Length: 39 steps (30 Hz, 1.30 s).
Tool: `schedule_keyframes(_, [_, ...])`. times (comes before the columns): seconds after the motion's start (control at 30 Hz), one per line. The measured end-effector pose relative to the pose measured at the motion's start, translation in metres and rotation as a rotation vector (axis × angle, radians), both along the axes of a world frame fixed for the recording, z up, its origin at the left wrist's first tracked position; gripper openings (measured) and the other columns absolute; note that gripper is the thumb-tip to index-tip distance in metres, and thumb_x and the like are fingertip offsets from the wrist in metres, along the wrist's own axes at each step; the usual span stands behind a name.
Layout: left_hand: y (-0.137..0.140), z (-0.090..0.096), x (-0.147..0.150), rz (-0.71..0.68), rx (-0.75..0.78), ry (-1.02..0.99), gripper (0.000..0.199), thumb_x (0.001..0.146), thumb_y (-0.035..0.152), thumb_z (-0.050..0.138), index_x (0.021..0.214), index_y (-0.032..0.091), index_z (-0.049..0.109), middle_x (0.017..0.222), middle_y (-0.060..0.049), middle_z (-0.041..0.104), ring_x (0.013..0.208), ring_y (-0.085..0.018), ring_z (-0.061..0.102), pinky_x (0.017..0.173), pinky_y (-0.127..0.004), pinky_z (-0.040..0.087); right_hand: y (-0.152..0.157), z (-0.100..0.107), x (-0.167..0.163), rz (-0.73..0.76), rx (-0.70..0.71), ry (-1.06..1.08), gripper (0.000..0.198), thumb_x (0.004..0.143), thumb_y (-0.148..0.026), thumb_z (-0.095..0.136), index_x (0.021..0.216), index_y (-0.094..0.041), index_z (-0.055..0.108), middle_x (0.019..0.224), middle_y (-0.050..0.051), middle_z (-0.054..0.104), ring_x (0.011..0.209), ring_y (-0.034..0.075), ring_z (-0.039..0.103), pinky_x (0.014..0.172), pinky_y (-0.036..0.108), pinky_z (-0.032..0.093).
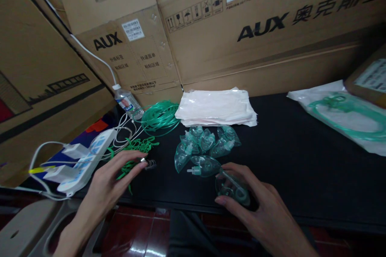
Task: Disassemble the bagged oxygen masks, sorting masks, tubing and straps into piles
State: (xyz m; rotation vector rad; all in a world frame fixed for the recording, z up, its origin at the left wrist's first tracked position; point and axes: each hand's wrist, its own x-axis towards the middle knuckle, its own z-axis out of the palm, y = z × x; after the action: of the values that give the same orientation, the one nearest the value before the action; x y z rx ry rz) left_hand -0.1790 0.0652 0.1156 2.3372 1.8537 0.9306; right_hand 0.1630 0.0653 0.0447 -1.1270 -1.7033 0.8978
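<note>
My left hand [113, 174] pinches a small shiny metal strip [144, 161] between thumb and fingertips. Right beside it on the black table lies a little heap of similar metal strips [151, 164]. Green elastic straps [137, 144] lie tangled behind and partly under that hand. My right hand [253, 192] is closed around a clear green oxygen mask [232, 188] near the table's front edge. Several more masks [207, 140] are piled at the middle. A single mask [206, 165] lies on its side closest to my right fingers.
Behind the masks is a stack of white plastic bags [217, 107], with coiled green tubing [161, 117] to its left. A bottle [128, 102], a power strip [87, 162] and cables stand left. Bagged green tubing [346, 114] lies right. Cardboard boxes [211, 48] wall the back.
</note>
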Motion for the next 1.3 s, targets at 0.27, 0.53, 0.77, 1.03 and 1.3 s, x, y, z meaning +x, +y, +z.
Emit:
schedule_keyframes(0.27, [-0.016, -0.035, 0.120, -0.013, -0.118, -0.785, 0.020, 0.082, 0.044, 0.083, 0.088, 0.025, 0.082, 0.093, -0.004, 0.083, 0.088, -0.023, 0.079, 0.081, -0.030, 0.066, 0.000, 0.007, 0.003, 0.025, -0.064, 0.055, 0.033, 0.084, -0.036, 0.083, 0.114, -0.027, 0.075, 0.103, 0.000, 0.083, 0.089, 0.019, 0.077, 0.081, 0.024, 0.059])
schedule_keyframes(0.53, [-0.010, -0.046, 0.159, -0.047, -0.241, -1.144, 0.021, 0.074, 0.039, 0.091, 0.090, 0.026, 0.084, 0.090, -0.002, 0.086, 0.083, -0.022, 0.083, 0.075, -0.024, 0.067, -0.002, 0.020, 0.006, 0.170, -0.234, 0.094, 0.020, 0.085, -0.032, 0.078, 0.103, -0.026, 0.072, 0.082, -0.006, 0.074, 0.070, 0.013, 0.067, 0.065, 0.018, 0.052])
schedule_keyframes(0.77, [-0.009, -0.049, 0.142, -0.142, -0.342, -0.928, 0.014, 0.080, 0.039, 0.087, 0.090, 0.030, 0.088, 0.090, -0.003, 0.086, 0.081, -0.023, 0.081, 0.073, -0.027, 0.067, -0.002, 0.026, 0.008, 0.227, -0.337, 0.151, 0.014, 0.087, -0.036, 0.075, 0.096, -0.024, 0.075, 0.075, -0.006, 0.070, 0.065, 0.012, 0.061, 0.059, 0.018, 0.047])
schedule_keyframes(1.03, [-0.013, -0.039, 0.149, -0.017, -0.481, -0.922, 0.014, 0.077, 0.033, 0.084, 0.089, 0.028, 0.089, 0.088, -0.004, 0.086, 0.077, -0.024, 0.081, 0.070, -0.026, 0.065, 0.001, 0.021, 0.011, 0.313, -0.324, 0.156, 0.017, 0.098, -0.034, 0.067, 0.090, -0.020, 0.070, 0.071, -0.006, 0.060, 0.065, 0.009, 0.054, 0.061, 0.019, 0.041])
schedule_keyframes(1.3, [-0.012, -0.040, 0.152, -0.069, -0.593, -1.004, 0.012, 0.076, 0.026, 0.086, 0.087, 0.030, 0.089, 0.084, -0.002, 0.086, 0.077, -0.020, 0.081, 0.069, -0.018, 0.062, 0.005, 0.022, 0.012, 0.332, -0.400, 0.176, 0.033, 0.100, -0.042, 0.061, 0.079, -0.017, 0.067, 0.064, -0.003, 0.059, 0.058, 0.011, 0.051, 0.055, 0.023, 0.038])
